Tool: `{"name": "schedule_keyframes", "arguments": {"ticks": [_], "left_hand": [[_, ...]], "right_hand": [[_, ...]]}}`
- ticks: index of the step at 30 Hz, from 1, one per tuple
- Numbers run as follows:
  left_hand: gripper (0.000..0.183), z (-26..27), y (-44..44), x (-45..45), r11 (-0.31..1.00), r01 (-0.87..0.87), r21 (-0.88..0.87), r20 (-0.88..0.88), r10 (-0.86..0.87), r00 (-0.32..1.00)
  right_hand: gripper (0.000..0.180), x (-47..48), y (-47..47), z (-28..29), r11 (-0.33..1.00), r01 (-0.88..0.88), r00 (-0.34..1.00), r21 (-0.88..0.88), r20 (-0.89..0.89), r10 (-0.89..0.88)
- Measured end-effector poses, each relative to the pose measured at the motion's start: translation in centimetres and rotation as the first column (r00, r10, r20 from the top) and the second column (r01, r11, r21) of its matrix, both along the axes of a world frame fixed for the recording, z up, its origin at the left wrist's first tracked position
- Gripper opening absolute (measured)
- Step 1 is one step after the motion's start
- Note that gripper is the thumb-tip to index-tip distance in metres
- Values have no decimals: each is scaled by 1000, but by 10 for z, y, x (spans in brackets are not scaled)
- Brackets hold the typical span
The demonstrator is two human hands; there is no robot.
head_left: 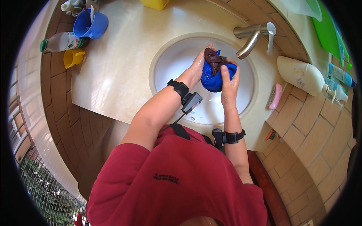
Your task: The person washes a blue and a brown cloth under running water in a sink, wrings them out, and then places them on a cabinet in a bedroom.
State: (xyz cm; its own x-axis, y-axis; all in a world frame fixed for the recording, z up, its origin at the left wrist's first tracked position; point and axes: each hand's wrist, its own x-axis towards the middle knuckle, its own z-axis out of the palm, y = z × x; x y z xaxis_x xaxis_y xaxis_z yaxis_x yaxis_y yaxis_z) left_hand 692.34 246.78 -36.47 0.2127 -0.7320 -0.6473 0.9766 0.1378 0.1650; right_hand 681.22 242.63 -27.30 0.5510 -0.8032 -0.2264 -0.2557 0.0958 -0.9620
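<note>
A wet bundle of blue cloth [212,80] and dark brown cloth [214,59] is held up over a white oval washbasin [175,60]. My left hand [198,63] grips its left side, with some fingers hidden behind the fabric. On the other side, my right hand [230,82] clasps the bundle, its thumb lying over the front. Water seems to run from the metal faucet [250,46] onto the brown part, close to my right fingers. Both hands look wet.
Left on the counter [121,70] are a blue cup [97,24], a plastic bottle [60,41] and a yellow mug [73,58]. Along the right edge lie a pink brush [275,96] and a large white pump bottle [301,75]. A yellow container [155,3] stands behind the basin.
</note>
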Motion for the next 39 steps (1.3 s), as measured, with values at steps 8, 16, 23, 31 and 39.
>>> {"name": "schedule_keyframes", "arguments": {"ticks": [8, 16, 23, 31, 39], "left_hand": [[33, 22, 12, -22, 990, -24, 137, 158, 2, 987], [50, 27, 52, 13, 942, -32, 335, 311, -79, 947], [69, 73, 69, 24, 918, 152, 367, 508, -335, 794], [51, 174, -9, 8, 994, 67, 85, 945, -59, -321], [20, 179, -50, 15, 984, -12, 180, 543, -109, -833]], "right_hand": [[34, 30, -42, -64, 815, -289, 889, -502, -456, 35], [41, 17, -80, -51, 919, -351, 848, -178, -478, 231], [53, 13, -61, -59, 954, -236, 959, -183, -203, 198], [40, 18, -51, -59, 863, -347, 926, -368, -278, 254], [57, 22, -54, -73, 692, -479, 868, -539, -405, 285]]}}
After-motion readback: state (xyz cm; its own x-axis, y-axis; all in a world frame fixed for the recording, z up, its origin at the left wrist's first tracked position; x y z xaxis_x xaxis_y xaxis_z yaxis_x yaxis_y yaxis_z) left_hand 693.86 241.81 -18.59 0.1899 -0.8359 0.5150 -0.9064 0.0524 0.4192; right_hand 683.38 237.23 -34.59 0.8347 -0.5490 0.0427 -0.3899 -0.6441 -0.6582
